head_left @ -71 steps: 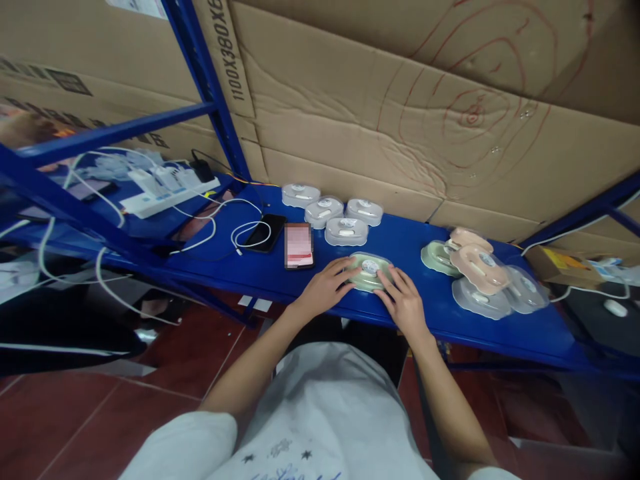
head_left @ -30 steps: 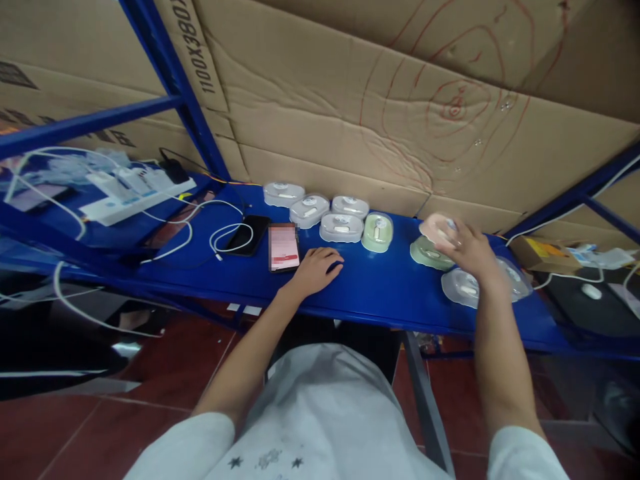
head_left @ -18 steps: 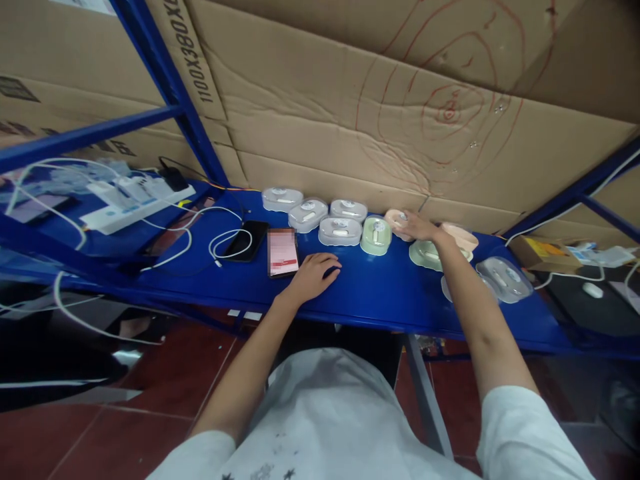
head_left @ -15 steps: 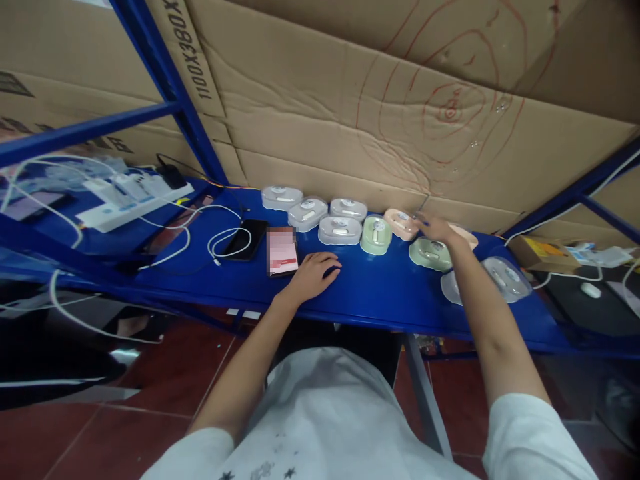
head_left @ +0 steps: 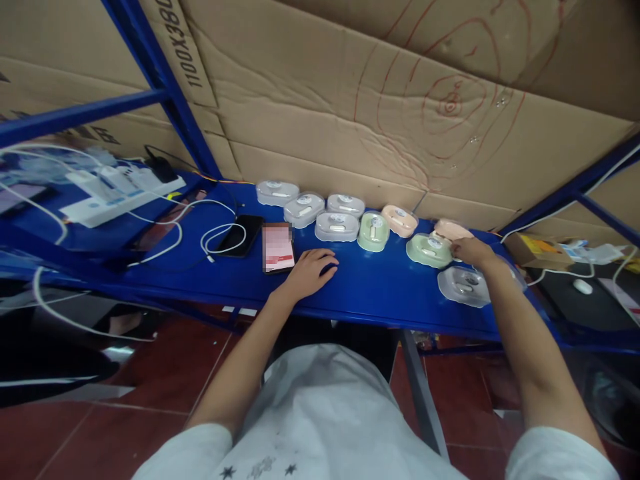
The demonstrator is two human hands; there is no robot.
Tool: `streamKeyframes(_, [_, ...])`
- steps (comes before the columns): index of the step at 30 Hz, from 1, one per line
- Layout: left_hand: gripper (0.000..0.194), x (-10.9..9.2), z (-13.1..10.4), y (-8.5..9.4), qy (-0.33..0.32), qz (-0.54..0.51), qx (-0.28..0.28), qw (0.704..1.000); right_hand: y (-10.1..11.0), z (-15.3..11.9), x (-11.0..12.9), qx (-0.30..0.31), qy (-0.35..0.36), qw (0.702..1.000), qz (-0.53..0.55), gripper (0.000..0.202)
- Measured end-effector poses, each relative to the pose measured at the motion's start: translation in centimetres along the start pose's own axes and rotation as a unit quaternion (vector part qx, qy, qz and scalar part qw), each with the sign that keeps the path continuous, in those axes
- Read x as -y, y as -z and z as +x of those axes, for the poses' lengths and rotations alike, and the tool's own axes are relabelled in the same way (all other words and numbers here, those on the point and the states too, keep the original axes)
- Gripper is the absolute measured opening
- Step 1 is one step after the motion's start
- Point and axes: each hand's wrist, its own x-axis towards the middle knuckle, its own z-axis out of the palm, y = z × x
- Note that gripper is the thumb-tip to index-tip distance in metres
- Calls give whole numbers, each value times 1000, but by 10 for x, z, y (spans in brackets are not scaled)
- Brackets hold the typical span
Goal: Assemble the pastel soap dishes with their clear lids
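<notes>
My left hand [head_left: 313, 272] rests palm down on the blue table, fingers spread, just right of a phone with a lit screen [head_left: 279, 248]. My right hand [head_left: 470, 252] is curled at the right end of a green case [head_left: 430, 249], in front of a peach case [head_left: 453, 230]; its fingertips are too small to read. A grey case [head_left: 464, 285] lies below that hand, and another is partly behind the forearm. Toward the middle are a second peach case [head_left: 400, 220], a second green case [head_left: 373, 231] and several grey cases [head_left: 337, 227].
A dark phone [head_left: 243, 237] lies under a white cable at the left. Beyond it is a white power strip [head_left: 125, 203] with plugs. Cardboard [head_left: 320, 133] stands behind the table [head_left: 370, 287]. An open carton [head_left: 537, 250] is at the right.
My right hand has moved right and toward me, from near the middle peach case to the right green case, its fingers now more curled. My left hand stays on the table; the view has shifted slightly.
</notes>
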Motion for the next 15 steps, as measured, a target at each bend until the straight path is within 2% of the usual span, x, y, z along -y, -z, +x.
streamKeyframes(3, [24, 0, 1, 0, -1, 3, -2, 1000, 16, -8, -13, 27, -26, 997, 68, 17])
streamKeyframes(5, [27, -4, 3, 1, 0, -2, -7, 1000, 29, -18, -12, 0, -28, 990, 140, 23])
streamKeyframes(6, [30, -8, 5, 2, -2, -11, -11, 1000, 33, -24, -5, -22, -5, 984, 174, 27])
streamKeyframes(9, [42, -28, 11, 6, -25, -50, -30, 998, 33, -45, 42, -63, 139, 959, 238, 35])
streamKeyframes(11, [52, -43, 13, 5, -51, -67, -30, 996, 24, -59, 84, -52, 218, 941, 253, 35])
streamKeyframes(13, [57, -54, 14, 0, -76, -66, -7, 995, 13, -70, 120, -36, 296, 918, 262, 36])
streamKeyframes(15, [55, -60, 13, -9, -92, -50, 36, 994, 4, -79, 146, -18, 345, 899, 268, 35])
